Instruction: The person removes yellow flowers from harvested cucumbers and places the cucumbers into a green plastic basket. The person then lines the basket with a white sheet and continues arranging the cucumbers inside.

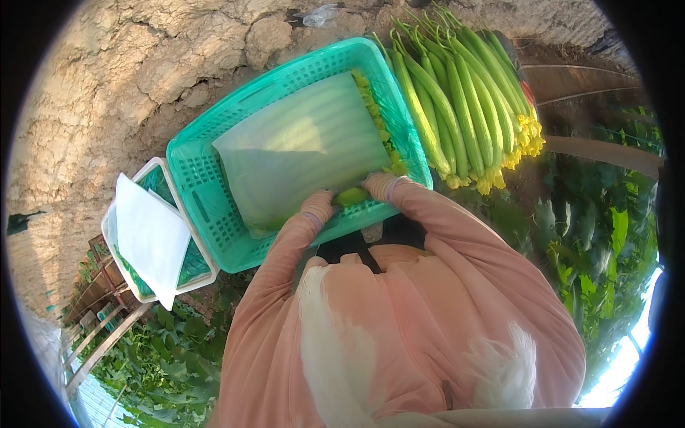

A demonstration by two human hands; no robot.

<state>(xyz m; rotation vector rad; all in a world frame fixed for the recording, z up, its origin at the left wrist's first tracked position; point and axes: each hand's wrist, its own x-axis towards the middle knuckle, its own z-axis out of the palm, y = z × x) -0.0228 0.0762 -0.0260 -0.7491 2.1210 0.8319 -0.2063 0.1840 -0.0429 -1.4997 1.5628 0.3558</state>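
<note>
A green plastic crate (192, 155) lined with thin clear film stands before me. Inside it, a translucent white sheet (299, 144) covers long green gourds, probably loofahs, whose shapes show through. Yellow blossoms (377, 115) stick out past the sheet's right edge. My left hand (318, 206) and my right hand (381, 186), both in ribbed gloves, reach over the crate's near wall. Between them a short stretch of a green gourd (351, 197) is bare at the sheet's near edge. Both hands touch around this spot, but their fingertips are hidden, so their grip is unclear.
A pile of long green gourds (455, 101) with yellow blossoms lies right of the crate. At left, white sheets (150, 230) rest across a smaller white-rimmed crate (200, 281). Cracked dry soil (134, 69) lies beyond; leafy plants (166, 353) grow on both sides.
</note>
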